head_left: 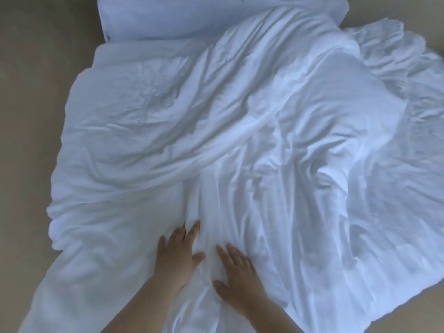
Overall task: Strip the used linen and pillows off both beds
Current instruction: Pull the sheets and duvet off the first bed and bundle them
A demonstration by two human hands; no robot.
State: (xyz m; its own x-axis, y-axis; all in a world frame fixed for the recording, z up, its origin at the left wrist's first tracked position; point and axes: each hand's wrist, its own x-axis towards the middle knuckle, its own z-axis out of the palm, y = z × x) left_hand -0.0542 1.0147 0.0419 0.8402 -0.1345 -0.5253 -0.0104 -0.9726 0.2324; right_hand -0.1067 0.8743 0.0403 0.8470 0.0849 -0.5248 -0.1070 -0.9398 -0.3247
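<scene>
A big heap of crumpled white linen (pixel 216 131) lies spread over a beige floor and fills most of the view. At the top of the heap lies a white pillow (pixel 149 18). My left hand (pixel 176 255) rests flat on the linen near the bottom centre, fingers straight and pointing up. My right hand (pixel 237 275) lies flat on the linen just to the right of it, fingers spread. A bunched ridge of fabric runs between the two hands. Neither hand grips anything.
Beige floor (pixel 26 116) shows to the left of the heap, at the top right corner (pixel 430 22) and at the bottom right. A thinner wrinkled sheet (pixel 394 75) trails off the heap's right side.
</scene>
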